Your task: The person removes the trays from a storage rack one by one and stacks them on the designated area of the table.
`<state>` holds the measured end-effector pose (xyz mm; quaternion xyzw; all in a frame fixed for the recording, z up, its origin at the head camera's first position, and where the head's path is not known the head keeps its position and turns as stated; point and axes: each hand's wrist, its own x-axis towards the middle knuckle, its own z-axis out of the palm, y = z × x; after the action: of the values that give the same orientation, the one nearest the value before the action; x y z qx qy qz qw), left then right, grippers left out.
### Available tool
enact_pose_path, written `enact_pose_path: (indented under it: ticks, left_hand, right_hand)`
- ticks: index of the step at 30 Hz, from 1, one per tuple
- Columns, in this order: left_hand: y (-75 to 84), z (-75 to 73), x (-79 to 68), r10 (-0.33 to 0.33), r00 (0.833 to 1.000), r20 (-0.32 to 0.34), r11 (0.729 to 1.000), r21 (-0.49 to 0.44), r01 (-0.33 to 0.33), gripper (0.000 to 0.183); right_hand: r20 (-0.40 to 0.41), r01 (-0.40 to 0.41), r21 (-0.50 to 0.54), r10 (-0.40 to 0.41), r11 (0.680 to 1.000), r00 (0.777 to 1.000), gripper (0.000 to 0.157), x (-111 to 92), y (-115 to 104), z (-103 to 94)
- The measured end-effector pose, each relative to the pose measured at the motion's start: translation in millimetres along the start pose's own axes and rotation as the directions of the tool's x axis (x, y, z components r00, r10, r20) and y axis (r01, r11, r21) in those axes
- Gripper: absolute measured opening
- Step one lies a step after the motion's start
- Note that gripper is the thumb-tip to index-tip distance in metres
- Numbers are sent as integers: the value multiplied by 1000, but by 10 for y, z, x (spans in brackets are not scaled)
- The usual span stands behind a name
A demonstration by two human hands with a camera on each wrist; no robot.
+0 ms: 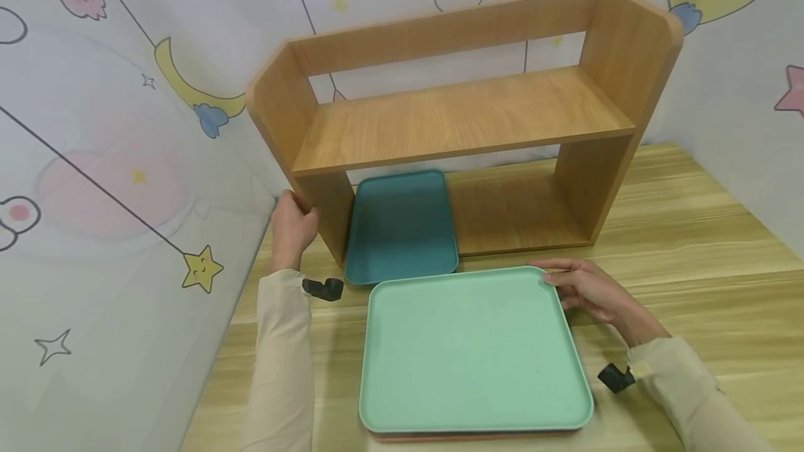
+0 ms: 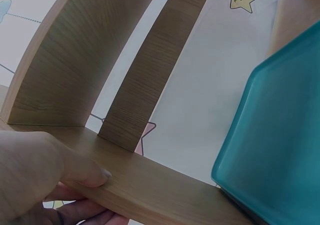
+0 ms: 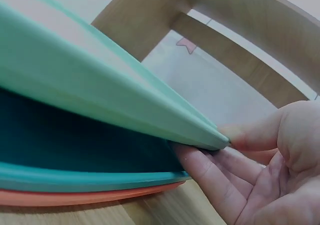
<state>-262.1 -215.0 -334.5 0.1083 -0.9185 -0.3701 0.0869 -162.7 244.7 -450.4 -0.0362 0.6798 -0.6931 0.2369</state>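
Note:
A wooden two-tier shelf (image 1: 465, 121) stands on the table, and my left hand (image 1: 293, 229) grips the edge of its left side panel. In the left wrist view the thumb (image 2: 87, 172) lies on one face of the panel with the fingers curled behind. My right hand (image 1: 590, 291) pinches the far right corner of a mint green tray (image 1: 474, 351). That corner is raised in the right wrist view, with a teal tray (image 3: 90, 180) and an orange tray (image 3: 90, 196) stacked below. Another teal tray (image 1: 402, 225) lies in the shelf's lower left compartment, its front sticking out.
The wood-grain table (image 1: 710, 243) extends to the right of the shelf. Cartoon-printed white cloth walls (image 1: 125, 180) rise close on the left, behind the shelf and on the right. The shelf's right side panel (image 1: 628, 54) stands upright beyond my right hand.

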Motion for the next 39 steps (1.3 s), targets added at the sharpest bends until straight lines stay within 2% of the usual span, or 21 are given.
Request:
enact_pose_path:
  ticks: [7, 11, 16, 20, 33, 39]
  left_hand:
    - [12, -12, 1, -13, 1000, 8, 1000, -6, 13, 34]
    - [12, -12, 10, -18, 1000, 12, 1000, -8, 18, 35]
    - [5, -13, 4, -9, 1000, 2, 1000, -9, 10, 34]
    - [-3, -15, 0, 3, 1000, -11, 1000, 1, -3, 32]
    - [-3, 10, -12, -3, 1000, 6, 1000, 3, 3, 32]
    - [5, 4, -11, -12, 1000, 7, 1000, 0, 12, 32]
  right_hand:
    - [-45, -9, -76, 6, 997, 999, 49, -8, -48, 29]
    - [-107, 0, -126, -14, 992, 994, 49, -31, -70, 54]
    - [-200, 19, -252, -71, 968, 977, 45, -47, -96, 82]
    - [-232, 23, -345, -109, 938, 967, 42, -16, -66, 80]
    - [-257, -35, -420, -82, 907, 963, 40, 36, -40, 92]
    - [-216, -27, -474, -87, 880, 973, 38, 58, -30, 83]
